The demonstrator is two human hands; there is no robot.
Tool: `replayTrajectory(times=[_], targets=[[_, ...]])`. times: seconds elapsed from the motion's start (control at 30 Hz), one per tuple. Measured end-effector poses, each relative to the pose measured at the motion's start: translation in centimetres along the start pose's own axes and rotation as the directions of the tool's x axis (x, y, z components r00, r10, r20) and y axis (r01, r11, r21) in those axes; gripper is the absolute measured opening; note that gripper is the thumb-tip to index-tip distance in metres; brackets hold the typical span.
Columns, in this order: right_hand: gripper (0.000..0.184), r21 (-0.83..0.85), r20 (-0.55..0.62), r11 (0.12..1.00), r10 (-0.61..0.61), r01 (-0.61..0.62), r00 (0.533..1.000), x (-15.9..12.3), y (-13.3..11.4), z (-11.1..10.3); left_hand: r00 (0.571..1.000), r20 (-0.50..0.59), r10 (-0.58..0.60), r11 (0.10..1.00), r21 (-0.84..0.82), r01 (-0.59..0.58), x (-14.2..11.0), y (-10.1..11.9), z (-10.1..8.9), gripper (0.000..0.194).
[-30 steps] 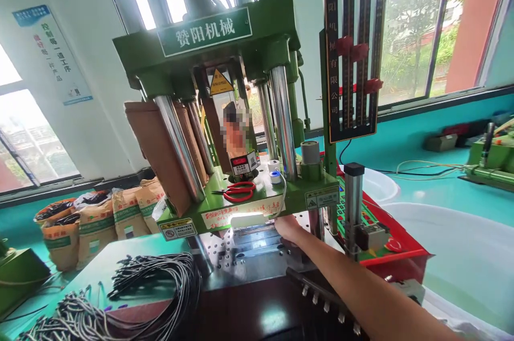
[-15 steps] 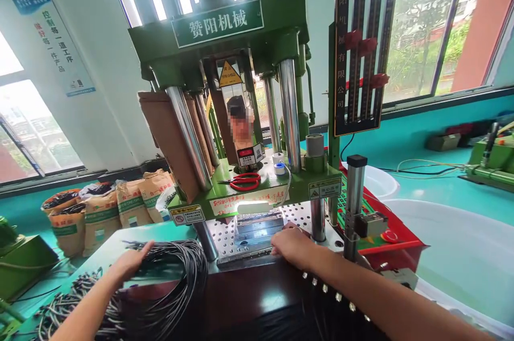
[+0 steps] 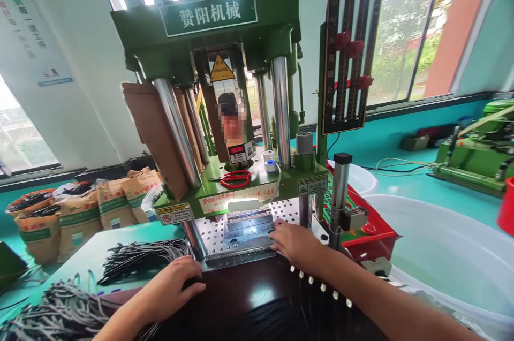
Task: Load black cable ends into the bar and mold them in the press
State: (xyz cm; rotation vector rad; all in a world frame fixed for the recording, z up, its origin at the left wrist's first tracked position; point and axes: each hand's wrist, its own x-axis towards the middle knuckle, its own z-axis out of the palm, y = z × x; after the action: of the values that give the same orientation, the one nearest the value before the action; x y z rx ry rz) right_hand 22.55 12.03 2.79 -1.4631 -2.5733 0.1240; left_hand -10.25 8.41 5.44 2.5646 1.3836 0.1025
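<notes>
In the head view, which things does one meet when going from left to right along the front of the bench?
Loose heap of black cables → left hand resting at a coiled black cable bundle → perforated metal plate of the green press → right hand → red control panel → big white plastic tub.

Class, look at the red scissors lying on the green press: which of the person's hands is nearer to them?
Right. The right hand rests at the metal mould just below the red scissors; the left hand lies farther down-left on the black cables.
</notes>
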Motion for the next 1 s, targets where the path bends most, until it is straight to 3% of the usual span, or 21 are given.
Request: replayTrajectory(times=[0.1,0.17,0.23,0.3,0.37,0.5,0.6,0.67,0.7,0.77,0.83,1.0], targets=[[0.033,0.053,-0.041,0.993,0.105,-0.103,0.994,-6.7,2.8,-0.5,0.997,-0.076,0.019,0.999,-0.029,-0.022,2.6,1.2,0.8,0.026],[0.036,0.216,-0.048,0.945,0.261,-0.245,0.964,-11.1,4.7,0.3,0.986,-0.113,0.125,0.99,-0.047,-0.131,5.3,3.6,2.0,0.025],[0.035,0.262,0.02,0.889,0.384,-0.376,0.923,-14.4,6.2,1.7,0.967,-0.098,0.233,0.972,-0.003,-0.235,8.7,6.3,3.7,0.029],[0.041,0.289,0.098,0.855,0.421,-0.43,0.902,-16.3,7.1,3.3,0.959,-0.075,0.272,0.96,0.089,-0.265,12.0,8.5,5.5,0.031],[0.045,0.296,0.119,0.842,0.437,-0.452,0.892,-17.0,7.5,4.7,0.962,-0.076,0.262,0.96,0.116,-0.253,14.5,9.9,6.9,0.022],[0.036,0.342,0.038,0.847,0.421,-0.407,0.906,-16.9,8.3,5.8,0.966,-0.127,0.226,0.973,0.08,-0.217,15.6,10.3,7.8,0.012],[0.034,0.417,-0.055,0.82,0.454,-0.392,0.889,-15.4,8.0,4.4,0.964,-0.209,0.161,0.986,0.003,-0.164,13.0,8.9,6.7,0.012],[0.035,0.489,-0.084,0.786,0.473,-0.377,0.877,-13.2,6.8,3.1,0.975,-0.218,0.043,0.954,-0.28,-0.105,10.7,7.4,5.7,0.012],[0.036,0.53,-0.094,0.775,0.457,-0.344,0.885,-11.7,6.1,2.5,0.98,-0.195,-0.043,0.874,-0.483,-0.058,9.8,6.5,5.2,0.014],[0.034,0.603,-0.118,0.751,0.419,-0.271,0.9,-7.9,4.7,1.9,0.968,-0.132,-0.216,0.602,-0.798,0.026,8.6,4.8,4.6,0.022],[0.035,0.635,-0.19,0.744,0.41,-0.207,0.892,-3.6,3.8,2.1,0.918,-0.138,-0.372,0.436,-0.899,0.042,8.8,3.2,4.5,0.03],[0.034,0.562,-0.285,0.803,0.416,-0.201,0.864,6.4,4.6,3.7,0.749,-0.264,-0.607,0.427,-0.904,0.028,13.6,-0.4,5.2,0.032]])
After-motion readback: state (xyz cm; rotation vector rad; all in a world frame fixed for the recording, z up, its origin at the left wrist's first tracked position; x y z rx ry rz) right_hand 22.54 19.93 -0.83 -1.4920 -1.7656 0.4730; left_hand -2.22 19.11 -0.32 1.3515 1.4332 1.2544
